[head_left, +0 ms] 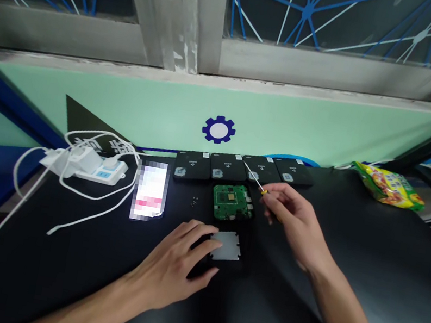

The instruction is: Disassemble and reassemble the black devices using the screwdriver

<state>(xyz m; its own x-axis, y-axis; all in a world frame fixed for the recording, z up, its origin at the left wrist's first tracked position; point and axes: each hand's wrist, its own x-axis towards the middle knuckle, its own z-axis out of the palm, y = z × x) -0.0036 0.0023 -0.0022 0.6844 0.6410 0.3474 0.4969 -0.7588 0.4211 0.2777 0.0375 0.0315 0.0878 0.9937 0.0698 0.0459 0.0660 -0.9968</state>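
My left hand (177,262) rests on a black device case (202,261) on the black table, fingers curled over its left side, beside a grey metal plate (228,245) lying in it. My right hand (292,218) pinches a thin screwdriver (254,178) whose shaft points up and left. A green circuit board (230,201) lies just beyond the case, between the two hands. Tiny screws (194,200) lie to the left of the board.
Several black boxes (245,169) stand in a row at the table's back edge. A phone with a lit screen (149,190) lies left of the board. A white power strip with cables (93,166) sits far left. A yellow-green snack bag (387,186) lies at right.
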